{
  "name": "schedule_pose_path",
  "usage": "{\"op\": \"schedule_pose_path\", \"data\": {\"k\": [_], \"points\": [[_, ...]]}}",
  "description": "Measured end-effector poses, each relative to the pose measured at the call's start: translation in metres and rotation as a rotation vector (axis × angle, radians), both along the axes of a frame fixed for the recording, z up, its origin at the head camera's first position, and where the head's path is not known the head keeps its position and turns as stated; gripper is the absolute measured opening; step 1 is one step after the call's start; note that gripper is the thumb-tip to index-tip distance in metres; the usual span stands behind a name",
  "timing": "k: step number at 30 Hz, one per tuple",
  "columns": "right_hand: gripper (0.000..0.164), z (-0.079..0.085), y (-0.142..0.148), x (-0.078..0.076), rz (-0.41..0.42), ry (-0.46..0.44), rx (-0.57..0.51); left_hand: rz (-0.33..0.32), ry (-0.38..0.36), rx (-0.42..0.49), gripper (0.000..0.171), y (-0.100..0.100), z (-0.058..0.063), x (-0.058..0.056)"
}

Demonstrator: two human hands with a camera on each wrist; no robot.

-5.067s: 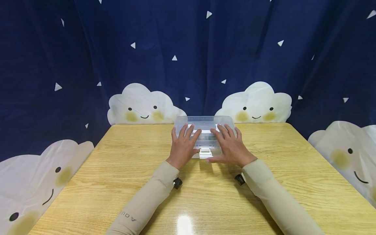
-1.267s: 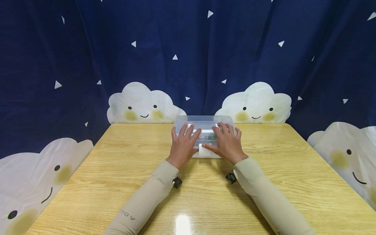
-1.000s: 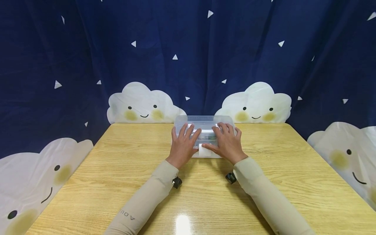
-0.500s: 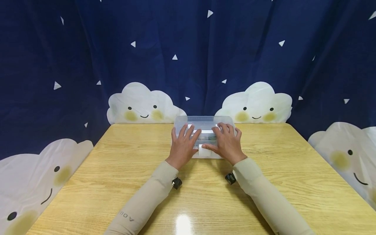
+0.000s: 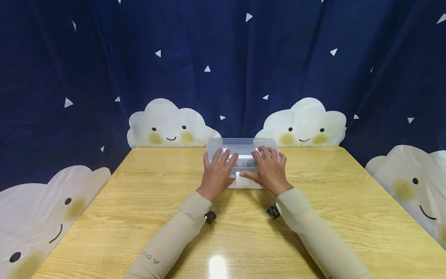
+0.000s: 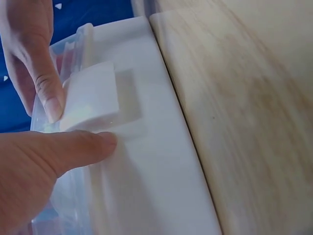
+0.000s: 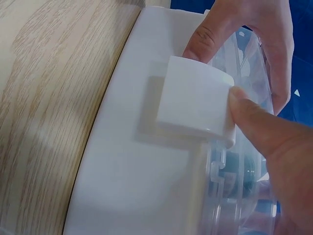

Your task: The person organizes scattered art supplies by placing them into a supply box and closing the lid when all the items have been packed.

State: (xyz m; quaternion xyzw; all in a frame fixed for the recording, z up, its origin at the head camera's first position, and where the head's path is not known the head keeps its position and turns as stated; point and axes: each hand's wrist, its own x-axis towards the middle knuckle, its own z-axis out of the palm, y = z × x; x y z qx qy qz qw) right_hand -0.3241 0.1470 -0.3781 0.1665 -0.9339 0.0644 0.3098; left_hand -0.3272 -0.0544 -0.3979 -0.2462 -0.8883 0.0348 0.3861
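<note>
A box with a clear lid (image 5: 240, 142) and a white base (image 6: 156, 161) stands near the far table edge. A white latch flap (image 5: 242, 179) sits at its front; in the right wrist view the flap (image 7: 195, 100) stands off the wall, casting a shadow. My left hand (image 5: 215, 174) rests spread on the lid's left half, thumb against the front wall beside the latch. The right hand (image 5: 272, 170) lies on the lid's right half, its thumb (image 7: 252, 115) touching the latch's upper edge. Something greenish shows dimly inside; hands hide parts of the lid.
The wooden table (image 5: 156, 186) extends on both sides of the box and in front of it. A dark blue curtain (image 5: 188, 46) with white clouds hangs behind. Small black wrist cameras (image 5: 210, 217) hang under both cuffs.
Since about five seconds ago my right thumb has moved up from below the latch to its upper edge. The latch changed from ridged to a smooth white face. Recent frames show almost no motion.
</note>
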Motion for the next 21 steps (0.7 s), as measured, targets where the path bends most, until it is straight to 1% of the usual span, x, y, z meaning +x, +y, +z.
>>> {"op": "schedule_pose_path", "data": {"k": [7, 11, 13, 17, 21], "points": [[0.082, 0.001, 0.0, 0.001, -0.002, -0.008, -0.004, 0.016, -0.088, -0.021, 0.086, -0.001, 0.006, 0.004], [0.083, 0.0, 0.0, 0.001, -0.002, 0.0, -0.002, 0.024, -0.143, -0.039, 0.094, 0.0, 0.01, 0.007], [0.082, 0.0, 0.0, 0.001, 0.0, 0.003, -0.003, 0.033, -0.179, -0.051, 0.101, 0.001, 0.013, 0.008], [0.081, -0.001, 0.0, 0.0, 0.005, 0.0, -0.009, 0.066, -0.249, -0.07, 0.11, 0.003, 0.018, 0.009], [0.081, -0.001, -0.001, 0.0, 0.003, -0.006, -0.011, 0.093, -0.275, -0.072, 0.112, 0.006, 0.018, 0.008]]}}
